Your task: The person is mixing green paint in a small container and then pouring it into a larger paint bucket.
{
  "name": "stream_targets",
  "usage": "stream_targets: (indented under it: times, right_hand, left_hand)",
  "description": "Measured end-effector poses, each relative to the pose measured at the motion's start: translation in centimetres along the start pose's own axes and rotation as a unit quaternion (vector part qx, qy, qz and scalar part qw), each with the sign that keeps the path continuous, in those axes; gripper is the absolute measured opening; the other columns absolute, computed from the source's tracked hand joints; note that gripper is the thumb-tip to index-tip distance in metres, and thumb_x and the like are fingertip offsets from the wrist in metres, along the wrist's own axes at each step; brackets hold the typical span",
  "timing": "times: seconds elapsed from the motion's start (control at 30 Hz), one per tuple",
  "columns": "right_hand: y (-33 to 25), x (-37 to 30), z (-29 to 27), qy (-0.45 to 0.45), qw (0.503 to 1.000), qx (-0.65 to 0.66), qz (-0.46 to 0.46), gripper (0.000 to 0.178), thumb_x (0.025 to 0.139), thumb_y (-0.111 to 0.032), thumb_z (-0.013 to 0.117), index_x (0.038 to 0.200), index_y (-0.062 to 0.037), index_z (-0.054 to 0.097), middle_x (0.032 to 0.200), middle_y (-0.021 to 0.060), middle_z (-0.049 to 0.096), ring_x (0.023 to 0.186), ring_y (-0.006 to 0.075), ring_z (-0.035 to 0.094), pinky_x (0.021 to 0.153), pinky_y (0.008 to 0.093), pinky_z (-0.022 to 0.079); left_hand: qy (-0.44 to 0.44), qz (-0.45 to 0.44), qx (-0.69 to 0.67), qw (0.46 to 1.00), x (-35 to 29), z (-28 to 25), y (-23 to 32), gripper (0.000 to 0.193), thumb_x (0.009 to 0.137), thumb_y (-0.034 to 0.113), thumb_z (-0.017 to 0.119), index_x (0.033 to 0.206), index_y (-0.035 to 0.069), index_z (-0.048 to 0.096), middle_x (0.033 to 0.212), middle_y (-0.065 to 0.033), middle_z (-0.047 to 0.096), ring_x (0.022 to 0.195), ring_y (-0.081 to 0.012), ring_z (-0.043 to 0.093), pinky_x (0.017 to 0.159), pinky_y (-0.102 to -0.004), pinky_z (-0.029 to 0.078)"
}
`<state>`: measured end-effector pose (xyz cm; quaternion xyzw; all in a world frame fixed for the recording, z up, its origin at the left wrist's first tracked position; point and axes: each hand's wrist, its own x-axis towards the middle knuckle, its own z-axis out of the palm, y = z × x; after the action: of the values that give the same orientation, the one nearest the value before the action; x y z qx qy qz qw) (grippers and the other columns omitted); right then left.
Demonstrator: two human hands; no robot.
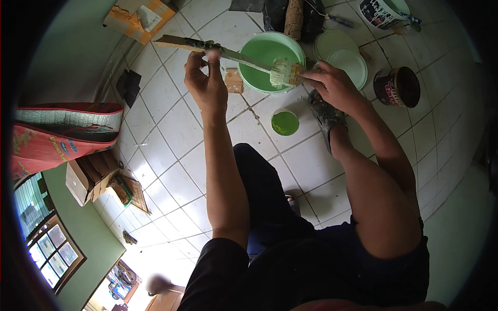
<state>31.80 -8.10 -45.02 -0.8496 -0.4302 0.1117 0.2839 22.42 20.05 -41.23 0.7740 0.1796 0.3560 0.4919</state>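
My left hand pinches a long flat stirring stick coated with pale and dark paint. The stick slants down to the right across a light green bucket with green paint inside. In my right hand is a wide paintbrush, its bristles thick with pale paint. Those bristles touch or overlap the stick's lower end above the bucket's near rim. Just in front of the bucket stands a small cup of brighter green paint. How the right fingers wrap the brush handle is partly hidden.
Right of the bucket lie pale green lids, beside a dark paint tub. A paint-streaked white bucket stands far right. Cardboard leans far left, with a red foil-lined sheet nearer. My shod foot is close to the cup.
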Motion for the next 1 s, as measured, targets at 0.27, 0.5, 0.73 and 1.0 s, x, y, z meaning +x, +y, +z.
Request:
stream_targets:
  times: [0.27,0.5,0.73,1.0]
  right_hand:
    - [0.0,-1.1,-0.9,0.027,0.998,0.04,0.047,0.031,0.087,-0.008,0.066,0.118,-0.0102,0.068,0.096,0.0129,0.059,0.087,0.0296,0.063,0.077,0.0398,0.052]
    - [0.0,-1.7,-1.1,0.075,0.994,0.059,0.043,0.028,0.089,-0.011,0.067,0.117,-0.0111,0.068,0.092,0.0112,0.059,0.084,0.0279,0.063,0.074,0.0389,0.051]
    - [-2.9,0.1,-1.1,0.105,0.994,0.018,-0.003,0.031,0.088,-0.009,0.067,0.118,-0.0135,0.069,0.09,0.0092,0.057,0.075,0.0237,0.063,0.068,0.037,0.051]
    - [-3.3,1.3,0.5,0.101,0.994,-0.017,-0.035,0.043,0.08,-0.003,0.07,0.121,-0.0152,0.068,0.095,0.0088,0.057,0.08,0.0246,0.063,0.07,0.0368,0.054]
  left_hand:
    - [0.11,0.004,0.021,0.994,0.3,-0.1,-0.2,0.03,0.09,0.033,0.073,0.085,0.004,0.066,0.073,0.003,0.055,0.07,-0.0077,0.039,0.068,-0.0268,0.031]
    - [0.133,-0.027,0.067,0.989,0.2,0.3,-0.5,0.037,0.087,0.035,0.076,0.074,0.003,0.063,0.067,0.0022,0.053,0.063,-0.0074,0.037,0.057,-0.0257,0.028]
    - [0.132,-0.073,0.061,0.987,-0.5,1.5,0.6,0.039,0.083,0.031,0.08,0.068,0.001,0.059,0.061,-0.003,0.057,0.055,-0.0096,0.038,0.051,-0.0271,0.03]
    - [0.119,-0.055,0.014,0.991,-0.6,2.1,0.5,0.035,0.084,0.02,0.08,0.067,0.006,0.053,0.061,0.0024,0.049,0.055,-0.0046,0.037,0.05,-0.0216,0.03]
